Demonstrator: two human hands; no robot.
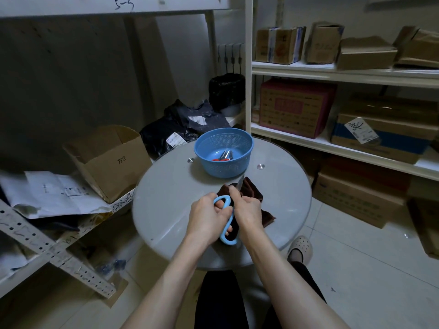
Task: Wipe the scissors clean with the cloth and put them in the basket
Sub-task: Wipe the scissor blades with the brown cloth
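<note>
1. Head view: one pair of blue-handled scissors [223,198] runs from 6 to 12 over the round table [171,210], tip at 12.
2. Left hand [209,214] curls through the handles; right hand [248,211] pinches one brown cloth [251,188] round the blades.
3. One basket [223,167] at 12 holds more scissors, number unclear.

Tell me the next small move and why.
Probably slide the right hand, which grips the cloth round the blades, out toward the tip. The left hand holds the scissors by the blue handles, the bare tip pokes past the cloth, and the basket stands beyond.
</note>
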